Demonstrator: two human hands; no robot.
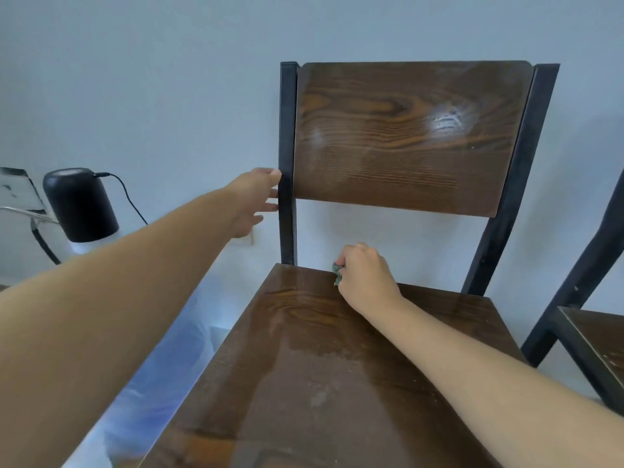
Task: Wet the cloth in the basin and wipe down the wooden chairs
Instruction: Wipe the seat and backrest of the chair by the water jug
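Observation:
A dark wooden chair (337, 383) with a black metal frame fills the middle of the view, its seat streaked with wet patches. My right hand (366, 276) rests at the back edge of the seat, closed around a bunched green cloth (337, 274) of which only a small bit shows. My left hand (258, 197) reaches the chair's left upright post (287, 163), thumb and fingertips touching it below the backrest's (408, 136) lower corner. The backrest shines with damp smears. No basin is in view.
A second chair (597, 336) of the same kind stands at the right edge. At the left, a black cylindrical device (79, 204) with a cable sits beside a metal rack (20, 197). A white wall is close behind the chairs.

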